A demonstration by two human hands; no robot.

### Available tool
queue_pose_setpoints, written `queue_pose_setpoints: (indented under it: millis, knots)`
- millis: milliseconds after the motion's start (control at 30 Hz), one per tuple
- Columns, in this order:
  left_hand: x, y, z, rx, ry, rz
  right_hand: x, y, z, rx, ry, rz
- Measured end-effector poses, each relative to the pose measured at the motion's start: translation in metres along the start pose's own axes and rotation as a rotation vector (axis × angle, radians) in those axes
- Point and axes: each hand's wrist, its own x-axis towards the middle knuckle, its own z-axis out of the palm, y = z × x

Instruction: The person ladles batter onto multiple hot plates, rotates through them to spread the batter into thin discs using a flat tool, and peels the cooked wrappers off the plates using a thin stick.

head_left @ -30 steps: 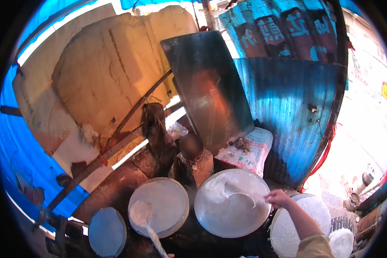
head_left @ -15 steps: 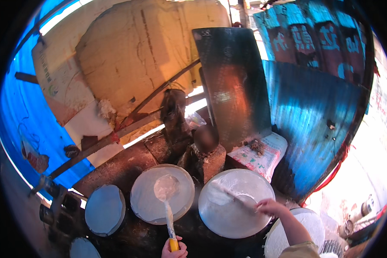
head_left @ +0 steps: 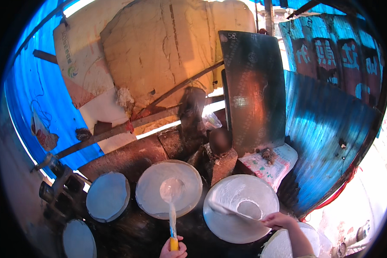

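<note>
My left hand (head_left: 174, 249) is closed around the yellow grip of a ladle (head_left: 173, 217). The ladle's round bowl rests on or just over the middle of a round griddle (head_left: 147, 180) coated with a thin pale layer. To the right, my right hand (head_left: 279, 220) pinches the handle end of a flat spatula (head_left: 223, 209), its blade pointing left. That blade lies across another round griddle (head_left: 241, 232), where whitish batter is spread around a greyer round patch. Whether the blade touches the surface is hard to tell.
Two more pale-coated round griddles (head_left: 107, 198) sit at the left. A round vessel of white batter (head_left: 299, 241) stands beneath my right forearm. Behind are a dark upright board (head_left: 253, 86), a printed sack (head_left: 277, 161) and blue corrugated sheets (head_left: 327, 129). Dark metal fittings (head_left: 58, 193) stand far left.
The whole view has shifted, moving the background right. The spatula's blade sits lower on the right griddle, and a greyer round patch now shows there. Both hands keep their holds.
</note>
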Motion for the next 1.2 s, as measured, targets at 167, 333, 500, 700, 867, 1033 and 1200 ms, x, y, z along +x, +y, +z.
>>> queue_pose_setpoints:
  millis: [167,333,500,700,867,1033,1200]
  knots:
    - [-0.006,0.002,-0.005,-0.008,-0.056,-0.002,0.003,0.000,-0.050,-0.011,0.163,-0.237]
    - [0.001,-0.004,0.003,-0.105,-0.060,0.013,0.022,-0.023,0.004,-0.053,0.059,-0.044]
    - [-0.018,-0.006,-0.010,-0.031,0.023,0.039,-0.025,0.006,-0.044,-0.115,-0.120,0.091]
    - [0.007,-0.021,0.009,-0.206,-0.018,0.062,0.044,-0.055,-0.003,-0.029,0.249,-0.073]
    - [-0.001,-0.030,0.013,-0.241,0.042,0.039,0.002,-0.009,-0.015,-0.235,-0.137,0.101]
    - [-0.014,-0.030,0.003,-0.187,0.075,0.003,-0.057,0.034,-0.058,-0.111,0.073,-0.106]
    - [-0.017,-0.023,0.001,-0.201,0.035,-0.040,-0.015,0.023,0.006,0.226,0.322,-0.137]
